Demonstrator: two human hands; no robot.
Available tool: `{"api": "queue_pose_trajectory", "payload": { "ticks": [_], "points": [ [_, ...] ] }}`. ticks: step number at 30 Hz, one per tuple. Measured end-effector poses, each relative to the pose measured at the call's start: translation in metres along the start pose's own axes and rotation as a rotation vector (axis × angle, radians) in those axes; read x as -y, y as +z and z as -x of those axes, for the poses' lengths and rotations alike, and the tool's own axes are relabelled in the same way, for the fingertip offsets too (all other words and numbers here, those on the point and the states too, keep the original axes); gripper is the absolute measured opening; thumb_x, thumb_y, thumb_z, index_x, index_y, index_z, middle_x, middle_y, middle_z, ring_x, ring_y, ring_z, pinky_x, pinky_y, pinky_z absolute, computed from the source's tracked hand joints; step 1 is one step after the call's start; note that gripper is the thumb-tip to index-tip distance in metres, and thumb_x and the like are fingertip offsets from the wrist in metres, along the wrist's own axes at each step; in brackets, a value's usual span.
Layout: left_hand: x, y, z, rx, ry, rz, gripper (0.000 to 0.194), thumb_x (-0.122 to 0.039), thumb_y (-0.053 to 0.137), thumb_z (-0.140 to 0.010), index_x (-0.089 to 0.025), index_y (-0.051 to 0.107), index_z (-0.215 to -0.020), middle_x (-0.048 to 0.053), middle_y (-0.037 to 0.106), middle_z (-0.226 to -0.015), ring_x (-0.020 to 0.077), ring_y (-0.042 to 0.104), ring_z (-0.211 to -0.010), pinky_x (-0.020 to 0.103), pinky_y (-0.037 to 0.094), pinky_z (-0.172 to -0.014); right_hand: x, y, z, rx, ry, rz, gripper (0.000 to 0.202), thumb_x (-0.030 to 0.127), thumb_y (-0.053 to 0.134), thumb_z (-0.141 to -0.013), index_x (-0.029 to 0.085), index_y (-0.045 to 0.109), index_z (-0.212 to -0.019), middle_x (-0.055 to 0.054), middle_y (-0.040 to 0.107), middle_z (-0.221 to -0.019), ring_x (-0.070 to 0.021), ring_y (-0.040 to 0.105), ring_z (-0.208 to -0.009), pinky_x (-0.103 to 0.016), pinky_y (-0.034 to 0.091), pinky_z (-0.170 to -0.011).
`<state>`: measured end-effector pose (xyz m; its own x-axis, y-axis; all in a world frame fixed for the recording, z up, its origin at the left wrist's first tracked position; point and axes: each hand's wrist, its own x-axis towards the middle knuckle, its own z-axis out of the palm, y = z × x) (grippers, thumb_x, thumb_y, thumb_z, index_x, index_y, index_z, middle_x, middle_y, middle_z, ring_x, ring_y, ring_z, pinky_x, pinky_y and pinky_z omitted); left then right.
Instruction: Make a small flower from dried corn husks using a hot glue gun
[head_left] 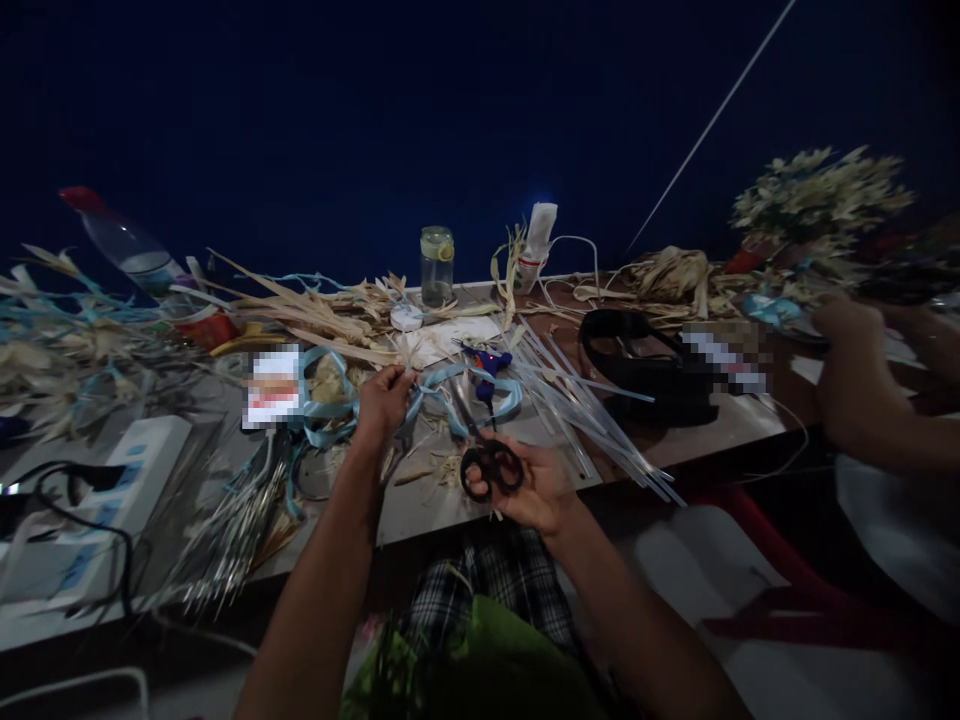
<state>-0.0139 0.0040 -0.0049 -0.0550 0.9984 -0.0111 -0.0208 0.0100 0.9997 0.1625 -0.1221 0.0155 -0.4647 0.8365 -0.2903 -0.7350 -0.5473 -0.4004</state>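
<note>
My right hand (529, 482) holds black-handled scissors (491, 470) near the table's front edge, fingers at the handle loops and the blades pointing away from me. To the left, my left hand (386, 400) is closed, its thumb and fingers pinched together over the table; what they hold is too small to make out. Beyond the scissors lies a blue glue gun (487, 365). Light blue ribbon (510, 398) loops around it and reaches toward my left hand. Small pale scraps (448, 470) lie between my hands.
Clear sticks (600, 425) spread right of the scissors. Dried husks (315, 310), a jar (437, 265) and a paper cup (527, 268) stand or lie farther back. A power strip (139, 480) and wires (240, 520) are at left. Another person's arm (855, 390) is at right.
</note>
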Motion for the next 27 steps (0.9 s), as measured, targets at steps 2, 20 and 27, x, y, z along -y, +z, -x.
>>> {"api": "queue_pose_trajectory", "payload": {
  "ticks": [2, 20, 27],
  "points": [
    [0.001, 0.0, 0.0, 0.003, 0.007, -0.015, 0.016, -0.031, 0.06, -0.066, -0.015, 0.054, -0.064, -0.006, 0.039, -0.044, 0.0045, 0.031, -0.035, 0.018, 0.019, -0.035, -0.009, 0.001, 0.0, 0.042, 0.04, 0.02, 0.027, 0.026, 0.055, -0.072, 0.016, 0.055, -0.097, -0.006, 0.064, -0.082, -0.0178, 0.06, -0.074, -0.031, 0.045, -0.063],
    [0.008, -0.002, -0.003, 0.013, 0.031, 0.037, 0.019, -0.033, 0.059, -0.067, -0.015, 0.054, -0.063, -0.005, 0.042, -0.049, 0.0042, 0.031, -0.039, 0.018, 0.022, -0.038, -0.022, 0.014, -0.022, 0.009, 0.078, -0.064, 0.016, 0.016, 0.067, -0.062, 0.016, 0.053, -0.07, 0.0, 0.062, -0.071, -0.0112, 0.058, -0.068, -0.02, 0.045, -0.059],
    [0.008, -0.002, -0.002, 0.039, -0.021, 0.105, 0.018, -0.032, 0.058, -0.068, -0.014, 0.055, -0.068, -0.005, 0.044, -0.048, 0.004, 0.035, -0.038, 0.017, 0.024, -0.038, -0.018, 0.004, -0.023, 0.042, 0.284, 0.104, 0.029, 0.043, 0.06, -0.072, 0.015, 0.056, -0.078, 0.001, 0.06, -0.061, -0.0062, 0.045, -0.045, -0.019, 0.031, -0.043]
  ]
}}
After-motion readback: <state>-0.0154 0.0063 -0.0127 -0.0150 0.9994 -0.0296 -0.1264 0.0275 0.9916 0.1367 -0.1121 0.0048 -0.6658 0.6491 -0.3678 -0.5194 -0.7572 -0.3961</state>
